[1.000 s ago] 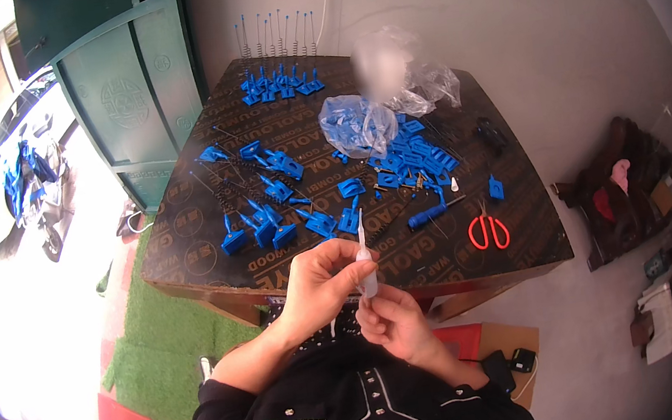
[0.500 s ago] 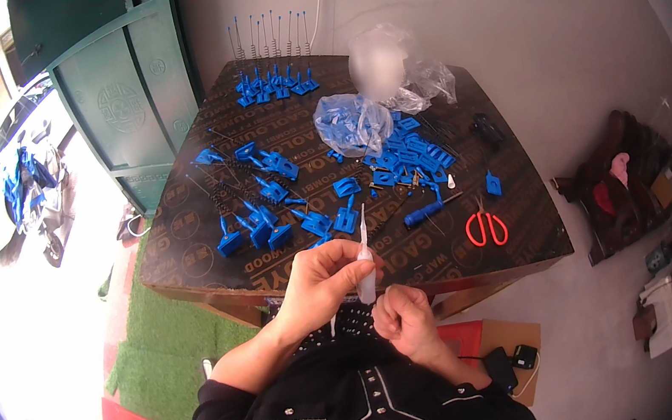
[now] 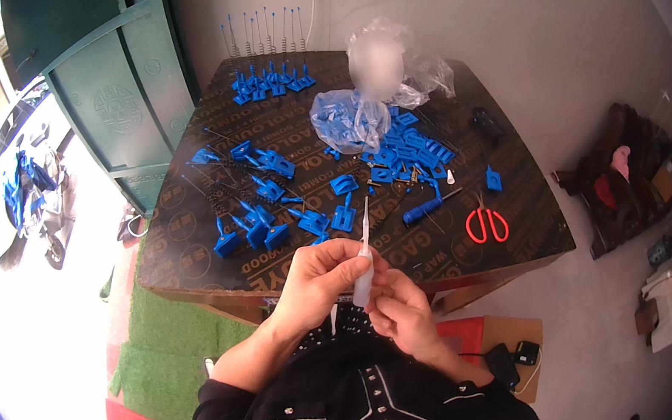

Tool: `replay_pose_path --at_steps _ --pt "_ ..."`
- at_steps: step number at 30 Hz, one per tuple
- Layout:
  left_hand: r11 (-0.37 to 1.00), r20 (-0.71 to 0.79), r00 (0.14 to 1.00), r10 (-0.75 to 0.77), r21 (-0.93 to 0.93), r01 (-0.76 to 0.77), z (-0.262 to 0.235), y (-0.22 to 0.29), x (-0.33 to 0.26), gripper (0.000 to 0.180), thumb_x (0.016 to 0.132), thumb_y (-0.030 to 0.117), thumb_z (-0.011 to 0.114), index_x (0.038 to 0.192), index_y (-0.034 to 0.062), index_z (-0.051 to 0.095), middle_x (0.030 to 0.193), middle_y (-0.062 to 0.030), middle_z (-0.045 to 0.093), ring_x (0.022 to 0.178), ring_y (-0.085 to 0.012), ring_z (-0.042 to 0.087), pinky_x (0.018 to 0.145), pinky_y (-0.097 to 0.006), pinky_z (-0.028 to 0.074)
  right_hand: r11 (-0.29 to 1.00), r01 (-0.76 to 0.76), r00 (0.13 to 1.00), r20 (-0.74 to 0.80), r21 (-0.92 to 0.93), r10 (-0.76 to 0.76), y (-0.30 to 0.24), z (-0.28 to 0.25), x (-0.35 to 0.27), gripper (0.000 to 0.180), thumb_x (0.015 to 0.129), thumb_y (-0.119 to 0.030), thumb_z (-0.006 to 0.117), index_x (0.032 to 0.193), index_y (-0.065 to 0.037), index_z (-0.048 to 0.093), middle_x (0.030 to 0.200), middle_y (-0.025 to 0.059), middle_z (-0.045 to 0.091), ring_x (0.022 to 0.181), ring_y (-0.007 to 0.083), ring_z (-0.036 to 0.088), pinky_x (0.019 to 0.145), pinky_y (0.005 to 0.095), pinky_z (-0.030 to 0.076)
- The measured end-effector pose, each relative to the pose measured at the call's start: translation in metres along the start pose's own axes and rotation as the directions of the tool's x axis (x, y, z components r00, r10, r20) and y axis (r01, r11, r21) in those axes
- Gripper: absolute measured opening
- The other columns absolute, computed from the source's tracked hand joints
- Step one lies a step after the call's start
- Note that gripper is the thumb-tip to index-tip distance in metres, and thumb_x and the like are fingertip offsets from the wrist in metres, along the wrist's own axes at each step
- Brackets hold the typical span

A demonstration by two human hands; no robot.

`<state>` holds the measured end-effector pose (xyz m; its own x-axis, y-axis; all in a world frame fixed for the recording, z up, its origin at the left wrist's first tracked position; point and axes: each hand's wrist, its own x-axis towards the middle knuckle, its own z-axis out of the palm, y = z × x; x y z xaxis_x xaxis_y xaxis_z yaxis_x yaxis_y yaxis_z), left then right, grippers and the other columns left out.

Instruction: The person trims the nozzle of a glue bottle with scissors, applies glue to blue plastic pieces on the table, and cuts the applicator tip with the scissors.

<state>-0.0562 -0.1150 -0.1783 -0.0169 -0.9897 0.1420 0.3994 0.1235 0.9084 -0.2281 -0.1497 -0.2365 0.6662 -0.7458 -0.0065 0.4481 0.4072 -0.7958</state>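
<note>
Above the table's near edge, my left hand (image 3: 329,273) pinches a small translucent white squeeze bottle (image 3: 365,285) between thumb and fingers. Its long thin nozzle (image 3: 366,219) points up, away from me. My right hand (image 3: 401,308) is closed, its curled fingertips right beside the bottle's lower end; whether they touch it or hold something small is hidden. Just past my hands lie blue plastic bases (image 3: 344,217), some fitted with springs and thin rods. A blue-handled screwdriver (image 3: 422,212) and red-handled scissors (image 3: 487,225) lie to the right.
On the dark printed table (image 3: 527,222), blue parts (image 3: 409,152) are heaped beside a clear bag (image 3: 349,120) of more pieces. Spring-rod assemblies (image 3: 271,82) stand upright at the back left. Crumpled plastic (image 3: 429,76) lies near the wall. A small white cone-shaped piece (image 3: 450,178) rests near the screwdriver.
My right hand has risen from below the bottle to its side, its fist loosening into curled fingers. My left hand keeps its pinch on the bottle.
</note>
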Motion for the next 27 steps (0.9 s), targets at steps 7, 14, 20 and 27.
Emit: replay_pose_path --at_steps 7,14,20,27 --pt "0.999 -0.031 1.000 0.005 -0.035 -0.006 0.004 -0.003 0.004 0.026 0.095 0.019 0.060 0.106 -0.0048 0.062 0.101 -0.0180 0.068 0.089 -0.0240 0.068 0.078 -0.035 0.056 0.999 -0.025 0.992 0.124 -0.038 0.030 0.001 -0.010 -0.001 0.019 0.097 -0.008 0.046 0.115 -0.001 0.051 0.088 0.0073 0.059 0.058 0.0050 0.044 0.048 0.0167 0.034" --pt "0.984 0.015 0.996 0.088 -0.157 -0.085 0.004 -0.018 0.011 0.027 0.096 0.020 0.057 0.109 -0.0035 0.061 0.108 -0.0215 0.066 0.110 -0.0291 0.061 0.091 -0.040 0.051 0.998 0.036 0.982 0.184 0.044 -0.044 -0.003 0.000 0.006 0.021 0.100 -0.019 0.050 0.107 0.000 0.054 0.085 0.0083 0.060 0.056 0.0055 0.045 0.047 0.0172 0.035" --pt "0.992 -0.013 1.000 -0.014 -0.125 0.012 0.007 -0.019 0.008 0.030 0.097 0.021 0.055 0.112 -0.0052 0.061 0.114 -0.0223 0.064 0.110 -0.0279 0.061 0.093 -0.039 0.050 0.998 0.052 0.992 0.114 0.019 -0.053 0.003 0.002 0.015 0.029 0.099 -0.028 0.054 0.109 -0.002 0.054 0.079 0.0099 0.061 0.050 0.0059 0.045 0.042 0.0181 0.033" --pt "0.983 -0.115 0.980 0.163 -0.061 -0.170 0.000 -0.031 0.013 0.039 0.098 0.025 0.056 0.122 -0.0060 0.058 0.119 -0.0210 0.063 0.105 -0.0228 0.062 0.092 -0.037 0.049 0.983 -0.011 0.977 0.210 0.181 -0.027 0.001 -0.006 0.021 0.029 0.097 -0.031 0.056 0.110 -0.005 0.055 0.077 0.0111 0.060 0.050 0.0073 0.043 0.043 0.0192 0.033"
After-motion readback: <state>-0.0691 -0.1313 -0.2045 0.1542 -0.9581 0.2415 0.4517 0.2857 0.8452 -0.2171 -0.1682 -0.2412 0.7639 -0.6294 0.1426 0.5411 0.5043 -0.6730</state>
